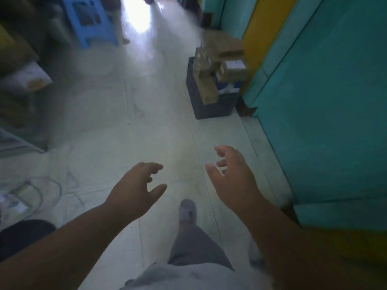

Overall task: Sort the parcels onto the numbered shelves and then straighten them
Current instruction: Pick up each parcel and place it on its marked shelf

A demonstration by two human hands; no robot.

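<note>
Cardboard parcels (217, 68): brown boxes heaped at odd angles in a crate ahead and to the right, close against the wall; the nearest long box (208, 91) runs its long axis roughly toward the viewer, sloping over the crate's near edge (blur hides any labels).
Crate (209, 109): dark, square-sided, standing on the floor.
Floor (146, 126): pale glossy tiles with thin seams, glare at the far end.
Wall (326, 101): flat teal panels with a yellow strip, along the right side.
Stool (90, 19): blue plastic, cut-out sides, far left.
Left hand (136, 191): held out over the floor, fingers spread and loosely bent, thumb apart; holds nothing, touches nothing.
Right hand (234, 178): likewise out in front, fingers splayed and slightly curled, palm turned inward; empty, well short of the parcels.
Leg (188, 237): grey trousers, with a grey shoe (187, 210) forward between the two arms.
Left edge: blurred boxes and a pale cable loop (41, 191) on the floor.
</note>
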